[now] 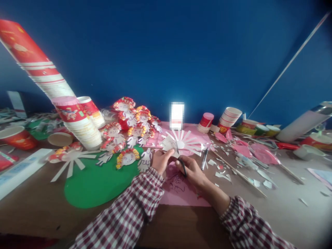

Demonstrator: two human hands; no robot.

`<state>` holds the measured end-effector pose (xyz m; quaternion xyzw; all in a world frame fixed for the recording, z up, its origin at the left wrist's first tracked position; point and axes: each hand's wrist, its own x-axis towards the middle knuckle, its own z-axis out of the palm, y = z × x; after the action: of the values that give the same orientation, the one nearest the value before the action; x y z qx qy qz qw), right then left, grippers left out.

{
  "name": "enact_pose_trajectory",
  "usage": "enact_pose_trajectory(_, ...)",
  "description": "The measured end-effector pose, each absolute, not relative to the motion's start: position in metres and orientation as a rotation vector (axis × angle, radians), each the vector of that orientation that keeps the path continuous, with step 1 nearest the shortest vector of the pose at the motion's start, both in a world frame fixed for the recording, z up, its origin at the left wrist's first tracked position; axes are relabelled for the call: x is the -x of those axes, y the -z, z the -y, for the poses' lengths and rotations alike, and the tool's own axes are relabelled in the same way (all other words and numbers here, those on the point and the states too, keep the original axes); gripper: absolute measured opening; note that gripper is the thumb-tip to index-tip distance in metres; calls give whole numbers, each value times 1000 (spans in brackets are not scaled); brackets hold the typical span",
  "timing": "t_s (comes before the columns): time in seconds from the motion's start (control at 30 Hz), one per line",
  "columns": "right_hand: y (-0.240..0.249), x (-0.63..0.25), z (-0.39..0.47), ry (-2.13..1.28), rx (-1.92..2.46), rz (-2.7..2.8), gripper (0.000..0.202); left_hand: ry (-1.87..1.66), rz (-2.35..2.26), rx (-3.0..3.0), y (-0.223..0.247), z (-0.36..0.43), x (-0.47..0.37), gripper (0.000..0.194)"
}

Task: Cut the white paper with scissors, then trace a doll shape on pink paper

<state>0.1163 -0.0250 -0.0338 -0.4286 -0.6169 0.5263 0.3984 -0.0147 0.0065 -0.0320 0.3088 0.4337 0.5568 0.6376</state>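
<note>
- Left hand [161, 160]: fingers pinching white paper piece [168, 143], thumb on top, held up at center above the pink sheet [181, 201].
- Right hand [193, 171]: fingers closed on the dark handles of scissors [183, 166]; blades point away from the person, up at the white paper piece's right edge. Can't tell if blades touch it.
- White strip fan [180, 144]: just beyond the hands, strips spreading outward, partly hidden by the white paper piece.
- Pink sheet: under both hands on the tabletop [166, 228], dark handwriting near the wrists.
- Pen [204, 159]: just right of the right hand.
- Green sheet [98, 190]: left of left forearm, rounded edge, flat.
- Paper figures [129, 158]: clustered on and behind the green sheet, drawn faces, red-yellow curled trim.
- Tall cup stack [62, 86]: far left, leaning, red and white.
- Short cup stack [229, 117]: back right, tilted; pink-topped cup [206, 122] just left of it.
- Paper scraps [223, 175]: scattered right of the right hand, near a thin stick [240, 174].
- Pink paper shapes [264, 153]: farther right, one on a stick.
- White upright item [177, 116]: back center, pixelated, can't tell what.
- Blue wall [166, 52] behind everything.
</note>
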Motion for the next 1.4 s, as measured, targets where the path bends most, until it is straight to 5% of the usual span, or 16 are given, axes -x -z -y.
enact_pose_trajectory(1.4, 37, -118, 24, -1287, 1134, 1570, 27, -1293, -929, -661, 30, -7, 12, 16)
